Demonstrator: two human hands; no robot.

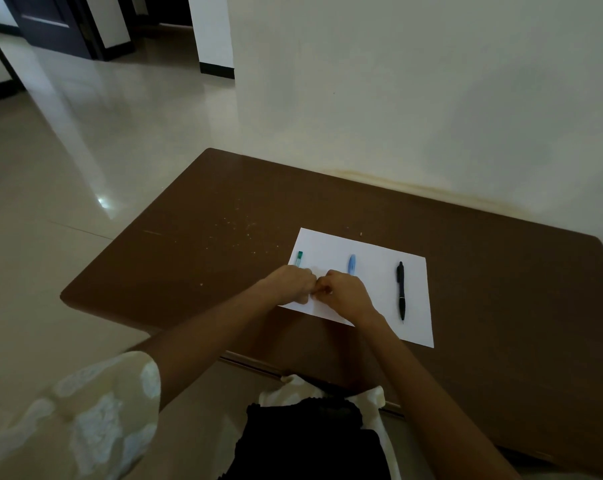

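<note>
Left hand and right hand meet, fingers curled, on what I cannot tell; a jerk apart could knock the blue pen rolling.

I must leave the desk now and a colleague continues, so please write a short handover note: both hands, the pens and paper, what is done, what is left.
Left hand: fingers curled, over the near left part of the white paper, knuckles against the right hand.
Right hand: also curled. Whether they pinch anything is hidden.
Things: the paper lies flat on the brown table. Green pen left, blue pen middle, near ends hidden by the hands; black pen right, untouched.
Done: three pens lie side by side.
Left: probably the work between the hands; check there first.
</note>
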